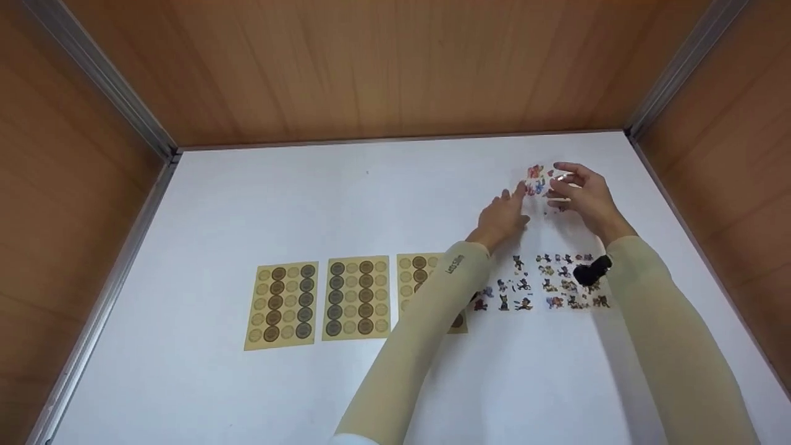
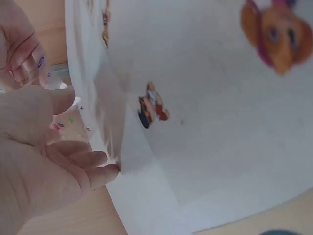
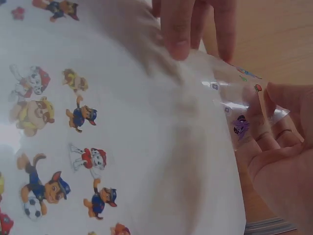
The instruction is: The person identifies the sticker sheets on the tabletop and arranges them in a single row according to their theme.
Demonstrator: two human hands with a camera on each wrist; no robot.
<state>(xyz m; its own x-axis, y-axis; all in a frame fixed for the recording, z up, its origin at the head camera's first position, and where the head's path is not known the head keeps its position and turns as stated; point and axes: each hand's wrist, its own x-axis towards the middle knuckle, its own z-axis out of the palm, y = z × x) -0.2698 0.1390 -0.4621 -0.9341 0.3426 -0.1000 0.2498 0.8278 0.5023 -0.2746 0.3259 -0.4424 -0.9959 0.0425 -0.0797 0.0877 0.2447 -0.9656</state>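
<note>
Presently, left to right on the white table [image 1: 247,204]: three tan sheets of round brown stickers [image 1: 283,305] (the third partly under the left sleeve), then two cartoon-dog sticker sheets [image 1: 571,281] lying flat. Beyond these, the left hand [image 1: 503,215], fingers straight, touches the edge of a clear sticker sheet [image 1: 539,180] raised off the table; the right hand [image 1: 584,194] pinches its other edge between thumb and fingers.
</note>
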